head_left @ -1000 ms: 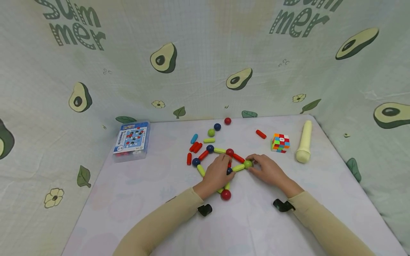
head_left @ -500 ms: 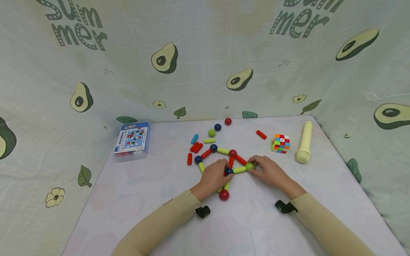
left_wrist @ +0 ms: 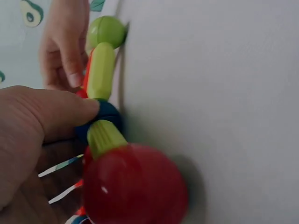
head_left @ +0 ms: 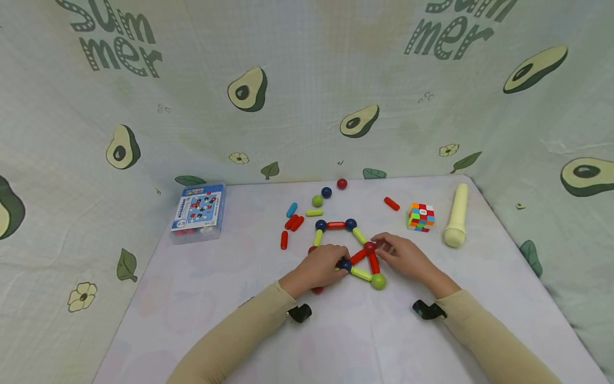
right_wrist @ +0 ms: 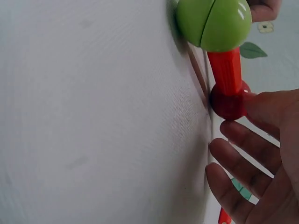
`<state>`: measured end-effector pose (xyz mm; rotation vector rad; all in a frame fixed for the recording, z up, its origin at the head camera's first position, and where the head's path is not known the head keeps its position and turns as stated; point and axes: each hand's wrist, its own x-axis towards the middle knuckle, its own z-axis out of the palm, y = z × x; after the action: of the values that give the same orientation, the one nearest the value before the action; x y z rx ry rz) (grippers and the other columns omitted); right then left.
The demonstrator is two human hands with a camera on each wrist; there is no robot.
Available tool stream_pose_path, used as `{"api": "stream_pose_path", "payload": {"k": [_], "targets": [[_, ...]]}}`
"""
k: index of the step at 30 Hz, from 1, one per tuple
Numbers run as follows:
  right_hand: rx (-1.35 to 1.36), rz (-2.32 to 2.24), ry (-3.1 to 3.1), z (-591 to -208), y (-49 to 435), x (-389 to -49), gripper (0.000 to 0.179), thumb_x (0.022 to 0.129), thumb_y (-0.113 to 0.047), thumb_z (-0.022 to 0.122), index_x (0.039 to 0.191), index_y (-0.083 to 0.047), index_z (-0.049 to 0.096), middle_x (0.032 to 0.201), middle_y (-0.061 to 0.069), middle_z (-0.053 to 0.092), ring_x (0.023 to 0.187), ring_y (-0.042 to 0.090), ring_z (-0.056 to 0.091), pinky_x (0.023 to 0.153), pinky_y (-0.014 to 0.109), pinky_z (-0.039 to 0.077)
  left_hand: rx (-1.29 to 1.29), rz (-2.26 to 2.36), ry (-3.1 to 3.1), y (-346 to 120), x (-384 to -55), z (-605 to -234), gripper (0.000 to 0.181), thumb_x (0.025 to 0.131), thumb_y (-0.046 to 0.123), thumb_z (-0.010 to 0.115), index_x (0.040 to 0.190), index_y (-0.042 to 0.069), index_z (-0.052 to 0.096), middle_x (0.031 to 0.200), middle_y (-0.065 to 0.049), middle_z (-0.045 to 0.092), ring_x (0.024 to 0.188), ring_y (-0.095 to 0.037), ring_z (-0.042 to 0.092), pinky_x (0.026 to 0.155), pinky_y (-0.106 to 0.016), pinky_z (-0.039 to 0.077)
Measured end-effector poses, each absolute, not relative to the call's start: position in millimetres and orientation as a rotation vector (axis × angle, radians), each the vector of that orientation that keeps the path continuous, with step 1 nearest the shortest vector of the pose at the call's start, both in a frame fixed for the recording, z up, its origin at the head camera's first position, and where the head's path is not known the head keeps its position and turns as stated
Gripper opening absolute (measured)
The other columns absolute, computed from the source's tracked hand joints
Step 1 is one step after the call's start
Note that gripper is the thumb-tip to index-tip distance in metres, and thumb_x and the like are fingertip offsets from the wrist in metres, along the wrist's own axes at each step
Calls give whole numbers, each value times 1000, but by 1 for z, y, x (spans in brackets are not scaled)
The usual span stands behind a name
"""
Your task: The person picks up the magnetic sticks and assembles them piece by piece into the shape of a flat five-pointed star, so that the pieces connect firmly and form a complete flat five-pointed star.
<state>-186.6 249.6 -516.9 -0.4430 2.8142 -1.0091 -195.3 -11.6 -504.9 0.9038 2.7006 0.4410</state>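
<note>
A flat frame of coloured rods and balls lies on the table in the head view, with red rods (head_left: 336, 225) and yellow-green rods (head_left: 361, 273) joining its balls. My left hand (head_left: 320, 268) pinches a dark blue ball (left_wrist: 111, 114) between thumb and fingers and covers the frame's near left part. A large red ball (left_wrist: 135, 184) stands closest in the left wrist view. At the frame's right corner my right hand (head_left: 400, 257) holds another red ball (right_wrist: 229, 102), thumb against its side. The green ball (head_left: 379, 281) sits at the near right corner, untouched.
Behind the frame lie loose red rods (head_left: 284, 240), a blue rod (head_left: 291, 209) and loose balls (head_left: 317, 201). A plastic box (head_left: 198, 213) stands back left. Right of the frame are a puzzle cube (head_left: 420, 217), a lone red rod (head_left: 392, 204) and a cream-coloured club-shaped object (head_left: 455, 216).
The frame has turned clockwise, its green ball swinging from the right corner toward the front. My right hand has gone from the green ball to the red one; my left hand stays at the blue ball.
</note>
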Motion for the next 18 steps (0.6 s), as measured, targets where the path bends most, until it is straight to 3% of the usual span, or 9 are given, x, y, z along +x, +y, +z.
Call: {"api": "stream_pose_path", "payload": {"k": [8, 15, 18], "targets": [[-493, -1001, 2805, -521, 239, -187, 21, 96, -16, 72, 116, -18, 71, 103, -6, 68, 93, 15, 60, 84, 38, 53, 748, 462, 2677, -30, -200, -490, 30, 94, 24, 75, 121, 16, 65, 104, 4, 64, 90, -12, 55, 84, -27, 52], [-553, -1025, 2807, -523, 228, -187, 22, 95, -16, 73, 116, -20, 71, 102, -8, 67, 93, 12, 60, 84, 36, 53, 698, 593, 2778, -14, -196, -497, 50, 97, 38, 70, 141, 18, 58, 131, -1, 62, 109, -14, 59, 90, -28, 54], [-599, -1025, 2799, -521, 226, -188, 22, 95, -16, 73, 117, -19, 71, 105, -7, 68, 94, 13, 60, 85, 38, 54, 694, 636, 2810, -4, -194, -506, 51, 98, 42, 68, 143, 22, 57, 128, 1, 63, 104, -13, 60, 86, -25, 54]]}}
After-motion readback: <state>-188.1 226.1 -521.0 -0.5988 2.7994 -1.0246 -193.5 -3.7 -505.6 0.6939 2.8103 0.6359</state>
